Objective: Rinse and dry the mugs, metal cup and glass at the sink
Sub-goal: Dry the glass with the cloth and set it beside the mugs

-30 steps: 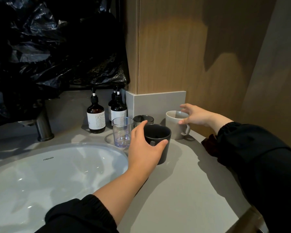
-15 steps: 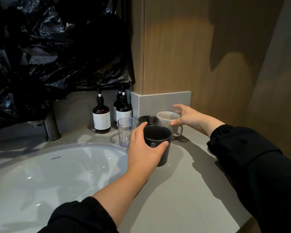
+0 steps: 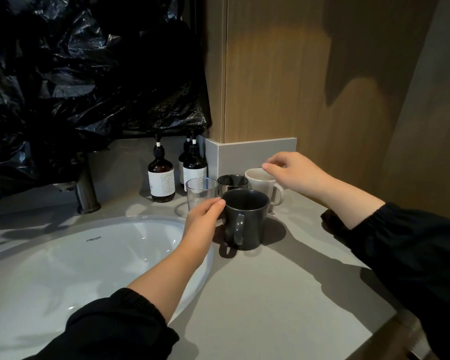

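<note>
Contact between the right hand (image 3: 288, 172) and the white mug (image 3: 260, 181) has ended. A moment ago those fingers rested on the rim and slid the mug in toward the others. Now the hand hovers just above it, fingers loosely curled, holding nothing. The left hand (image 3: 203, 219) has slipped back from its full wrap on the dark mug (image 3: 247, 216). It now holds only the mug's left wall, with a fingertip pressed just under the rim and the other fingers hidden behind. The mug's handle faces the camera.

All 4 vessels stand upright in a tight cluster on the bench (image 3: 270, 294), right of the sink (image 3: 114, 255). The glass (image 3: 200, 189) and metal cup (image 3: 231, 181) are at the back, with the white mug beside them and the dark mug in front. I judge the gathering done and rinsing not yet begun, since no water is seen running from the tap (image 3: 87, 193). The dark mug looks likeliest to be rinsed first.
</note>
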The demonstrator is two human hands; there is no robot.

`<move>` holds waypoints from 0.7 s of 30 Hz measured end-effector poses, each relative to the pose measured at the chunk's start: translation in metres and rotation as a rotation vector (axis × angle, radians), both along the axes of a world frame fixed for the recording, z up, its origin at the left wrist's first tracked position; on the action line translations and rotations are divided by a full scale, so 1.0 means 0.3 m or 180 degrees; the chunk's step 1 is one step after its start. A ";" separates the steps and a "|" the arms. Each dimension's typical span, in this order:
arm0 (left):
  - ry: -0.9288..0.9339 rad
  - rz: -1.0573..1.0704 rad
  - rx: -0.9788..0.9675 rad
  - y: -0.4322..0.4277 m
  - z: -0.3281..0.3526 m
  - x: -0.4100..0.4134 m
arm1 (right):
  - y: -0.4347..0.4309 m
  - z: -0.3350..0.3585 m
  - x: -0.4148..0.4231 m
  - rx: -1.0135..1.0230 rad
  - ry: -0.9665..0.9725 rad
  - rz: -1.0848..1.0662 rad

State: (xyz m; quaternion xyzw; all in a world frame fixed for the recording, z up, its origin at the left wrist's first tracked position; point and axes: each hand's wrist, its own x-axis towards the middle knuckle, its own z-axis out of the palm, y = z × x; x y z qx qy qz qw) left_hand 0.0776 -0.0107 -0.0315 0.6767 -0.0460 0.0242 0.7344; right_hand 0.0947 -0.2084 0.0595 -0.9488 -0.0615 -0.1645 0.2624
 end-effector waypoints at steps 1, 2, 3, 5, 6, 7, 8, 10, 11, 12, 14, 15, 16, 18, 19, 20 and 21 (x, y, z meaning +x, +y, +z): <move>0.0134 -0.0067 -0.0207 0.010 0.003 -0.002 | 0.032 0.006 -0.039 -0.0196 0.0207 -0.0009; 0.0208 -0.0143 -0.0348 0.019 0.005 -0.004 | 0.063 0.011 -0.074 -0.0417 0.0471 -0.0002; 0.0245 -0.0220 -0.0406 0.028 0.005 -0.004 | 0.091 0.013 -0.107 -0.0638 0.0702 0.0029; 0.0214 -0.0369 -0.0357 0.037 0.002 -0.008 | 0.130 0.006 -0.146 -0.1090 0.0903 0.0052; 0.0197 -0.0407 -0.0319 0.037 0.001 -0.011 | 0.140 -0.003 -0.152 -0.1288 0.0853 0.0021; 0.0194 -0.0428 -0.0299 0.035 0.001 -0.014 | 0.145 -0.011 -0.153 -0.1443 0.0767 -0.0027; 0.0199 -0.0452 -0.0287 0.031 0.000 -0.015 | 0.143 -0.019 -0.147 -0.1533 0.0710 -0.0068; 0.0179 -0.0497 -0.0254 0.022 -0.004 -0.015 | 0.133 -0.026 -0.136 -0.1471 0.0842 -0.0107; 0.0156 -0.0509 -0.0231 0.017 -0.007 -0.013 | 0.126 -0.028 -0.132 -0.1340 0.0984 -0.0108; 0.0128 -0.0529 -0.0185 0.013 -0.009 -0.013 | 0.119 -0.031 -0.129 -0.1210 0.1099 -0.0095; 0.0076 -0.0607 -0.0097 0.005 -0.007 -0.020 | 0.109 -0.038 -0.134 -0.1092 0.1084 -0.0072; 0.0060 -0.0630 -0.0079 0.001 -0.005 -0.022 | 0.105 -0.045 -0.139 -0.1069 0.0969 -0.0090; 0.0031 -0.0635 -0.0056 -0.004 0.000 -0.024 | 0.100 -0.052 -0.145 -0.1024 0.0834 -0.0127; -0.0222 -0.0446 0.0259 -0.015 0.002 -0.018 | 0.091 -0.061 -0.159 -0.0824 0.0647 -0.0166; -0.0496 -0.0237 0.0625 -0.018 0.001 -0.010 | 0.084 -0.061 -0.165 -0.0693 0.0604 -0.0147; -0.0806 0.0000 0.1041 -0.020 -0.002 0.000 | 0.073 -0.058 -0.168 -0.0550 0.0604 -0.0134; -0.1101 0.0247 0.1412 -0.020 -0.007 0.011 | 0.059 -0.050 -0.171 -0.0382 0.0622 -0.0125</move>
